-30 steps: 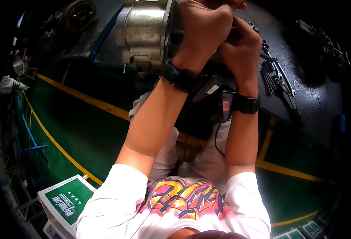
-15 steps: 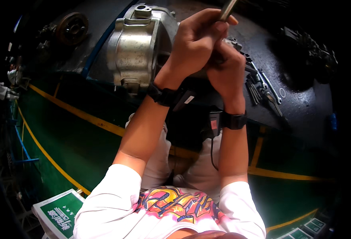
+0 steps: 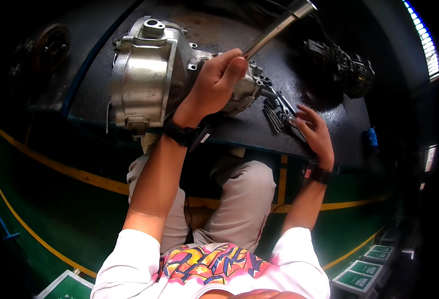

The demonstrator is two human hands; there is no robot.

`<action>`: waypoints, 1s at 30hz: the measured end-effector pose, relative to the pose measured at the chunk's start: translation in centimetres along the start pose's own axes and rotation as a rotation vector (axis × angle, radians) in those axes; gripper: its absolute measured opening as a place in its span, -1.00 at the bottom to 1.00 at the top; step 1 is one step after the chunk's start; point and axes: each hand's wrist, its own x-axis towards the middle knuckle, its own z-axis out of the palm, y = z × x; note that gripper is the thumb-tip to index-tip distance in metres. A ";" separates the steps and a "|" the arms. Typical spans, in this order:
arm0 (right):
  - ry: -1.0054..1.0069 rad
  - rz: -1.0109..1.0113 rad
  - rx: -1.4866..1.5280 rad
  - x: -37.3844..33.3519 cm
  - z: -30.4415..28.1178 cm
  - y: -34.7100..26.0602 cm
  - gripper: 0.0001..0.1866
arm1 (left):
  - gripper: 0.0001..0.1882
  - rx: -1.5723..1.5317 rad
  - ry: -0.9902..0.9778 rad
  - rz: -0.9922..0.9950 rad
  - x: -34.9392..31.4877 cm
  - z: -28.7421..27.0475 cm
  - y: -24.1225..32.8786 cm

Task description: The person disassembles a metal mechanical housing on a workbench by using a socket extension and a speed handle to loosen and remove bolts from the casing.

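Note:
My left hand (image 3: 210, 89) is closed round the lower end of a long chrome socket wrench (image 3: 273, 34). Its shaft slants up to the right, with the round socket end farthest from me. Behind and beside that hand lies a large silver gearbox housing (image 3: 142, 79), whose narrower part is partly hidden by the hand. My right hand (image 3: 318, 134) is open, fingers apart, over the bench's near right side. Just left of its fingertips lie metal wrenches (image 3: 283, 103) and a row of dark bolts (image 3: 272, 117). Whether the fingers touch a tool there, I cannot tell.
The dark metal bench (image 3: 244, 133) has its front edge near my knees. A second, dark gearbox (image 3: 340, 67) sits at the back right. A blue object (image 3: 372, 137) lies by the right edge. A round wheel-like part (image 3: 51, 44) stands far left. Green-and-white boxes (image 3: 360, 274) are at lower right.
My right hand has parted from the left and moved right and nearer, opening above the tools. The left hand keeps the socket wrench, now showing more of its length. The view has shifted.

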 end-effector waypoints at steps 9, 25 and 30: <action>-0.006 0.208 -0.744 -6.9 -5.9 15.6 -0.36 | -0.57 0.207 0.159 0.066 -0.2 0.3 0.3; 0.258 -0.282 -0.567 -6.3 -6.6 -5.6 -0.78 | -0.74 0.547 0.560 0.211 0.5 2.9 0.2; 0.260 -0.639 -0.704 -3.5 -7.0 -19.7 -0.67 | -0.73 0.524 0.490 0.147 0.0 2.9 0.4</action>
